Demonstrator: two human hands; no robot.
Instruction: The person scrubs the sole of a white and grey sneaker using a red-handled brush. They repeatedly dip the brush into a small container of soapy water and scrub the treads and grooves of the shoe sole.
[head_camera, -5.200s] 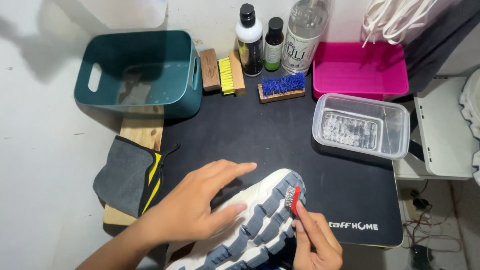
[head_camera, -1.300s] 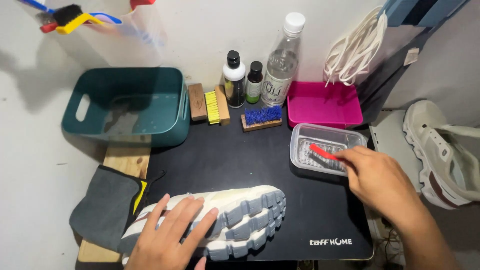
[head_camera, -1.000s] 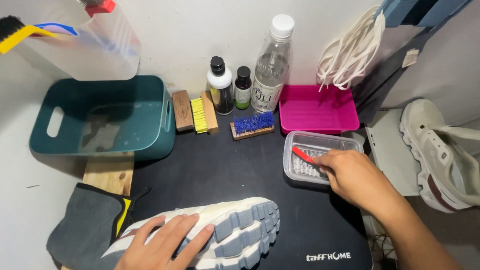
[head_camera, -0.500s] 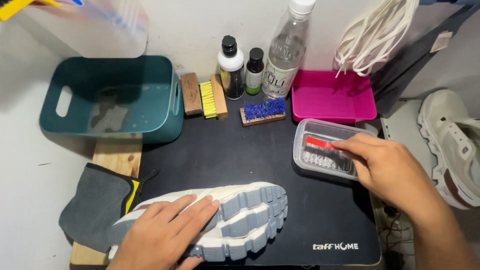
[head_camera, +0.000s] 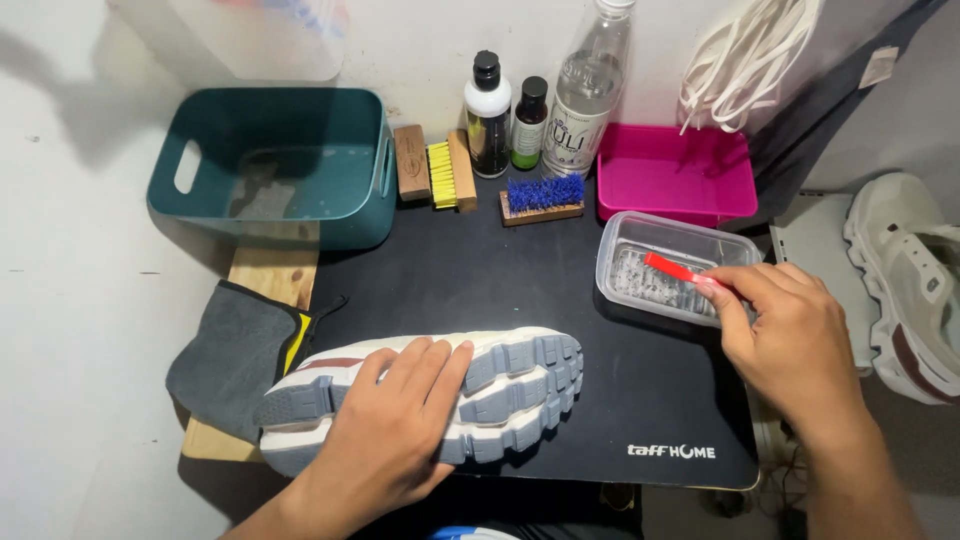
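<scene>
A: The fingers (head_camera: 722, 292) of the right hand (head_camera: 790, 335) pinch a small red brush (head_camera: 668, 267) over the clear tub (head_camera: 668, 268).

B: And the left hand (head_camera: 395, 430)?

A: Its fingers lie flat and spread on the shoe (head_camera: 500, 385), sole up on the black mat (head_camera: 520, 270). Half a second ago the brush sat lower in the tub.

A home shoe-cleaning corner: a black mat (head_camera: 560, 330) against a white wall, brushes (head_camera: 541, 198), bottles (head_camera: 488, 115) and a teal tub (head_camera: 275, 160) along its far edge, a sneaker (head_camera: 500, 375) lying sole-up
</scene>
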